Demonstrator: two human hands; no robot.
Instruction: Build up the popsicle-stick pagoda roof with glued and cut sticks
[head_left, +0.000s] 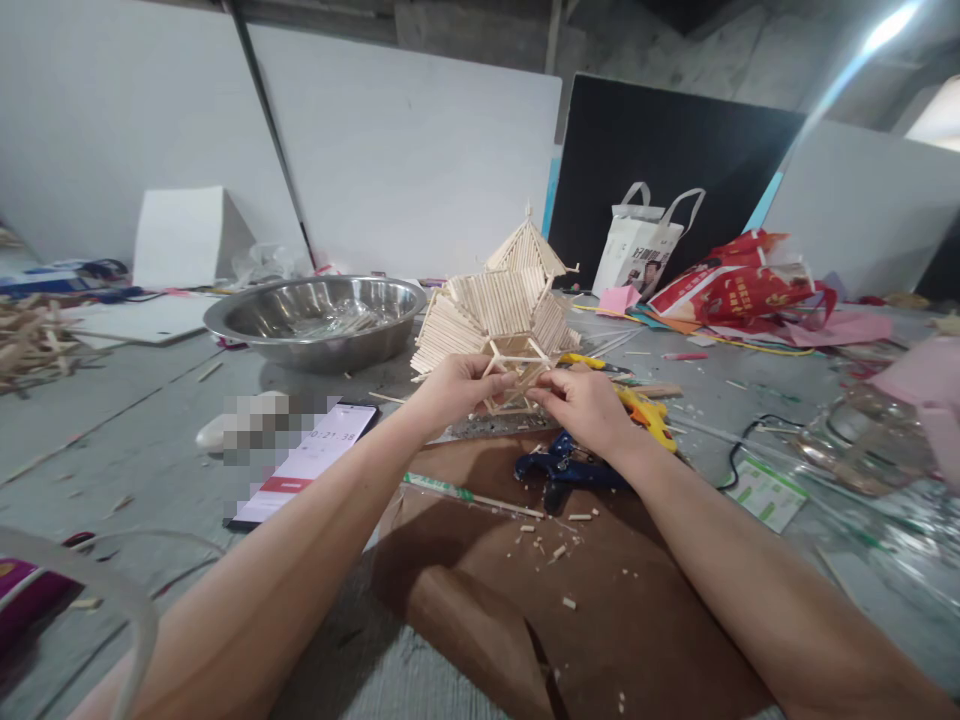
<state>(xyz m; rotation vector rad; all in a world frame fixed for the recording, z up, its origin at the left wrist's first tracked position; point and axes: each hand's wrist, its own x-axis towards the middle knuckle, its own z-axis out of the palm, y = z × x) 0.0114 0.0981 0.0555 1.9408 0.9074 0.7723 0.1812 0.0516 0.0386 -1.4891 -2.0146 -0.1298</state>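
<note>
Both my hands meet at a small open frame of thin wooden sticks (517,352), held above the brown paper (480,540). My left hand (461,385) grips its left side with thumb and fingers closed. On the right side my right hand (577,400) pinches the frame near a lower corner. Fingertips cover part of the joints there. Just behind stand stick-built roof pieces (495,305), with a pointed stick roof (529,245) farther back. Beneath my right hand lies a dark blue hand tool (562,462), partly hidden, and a yellow glue gun (651,415) is beside it.
A steel basin (315,320) stands at the left behind a phone (311,465) showing a timer. Stick offcuts (559,550) and a green-white wrapper (442,488) lie on the paper. Rightward are a red bag (739,280), a white tote bag (637,245) and a clear plastic container (855,440).
</note>
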